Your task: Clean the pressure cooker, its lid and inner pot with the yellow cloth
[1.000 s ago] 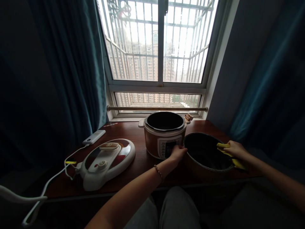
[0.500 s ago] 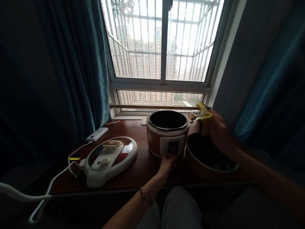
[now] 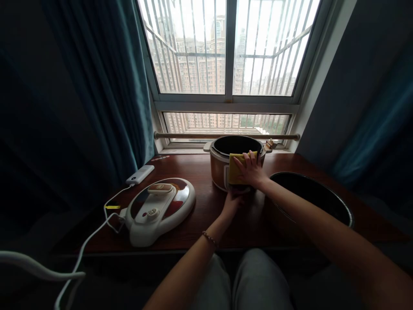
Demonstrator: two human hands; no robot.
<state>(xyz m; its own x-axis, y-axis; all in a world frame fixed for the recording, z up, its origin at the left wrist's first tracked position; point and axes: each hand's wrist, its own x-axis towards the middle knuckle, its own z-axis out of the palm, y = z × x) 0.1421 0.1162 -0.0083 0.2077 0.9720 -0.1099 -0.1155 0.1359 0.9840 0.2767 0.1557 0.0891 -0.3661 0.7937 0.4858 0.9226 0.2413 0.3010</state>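
Since half a second ago, the right hand [image 3: 254,172] has swung one yellow cloth [image 3: 236,171] from above the dark pot [image 3: 318,188] to the front of the cooker [image 3: 218,168]. Its fingers, slightly spread, hold the cloth flat there; the left hand's [image 3: 231,206] bent fingers sit at the lower front edge, their grip impossible to tell. One brown-and-pale cylinder, the cooker stands uncovered on the wood-grained tabletop [image 3: 201,219], one round metal-rimmed pot beside it. Leftward lie one rounded, glossy, white-edged lid [image 3: 161,211] and one slim white box [image 3: 140,174]. Two blue fabric curtains [image 3: 106,90] hang at the sides.
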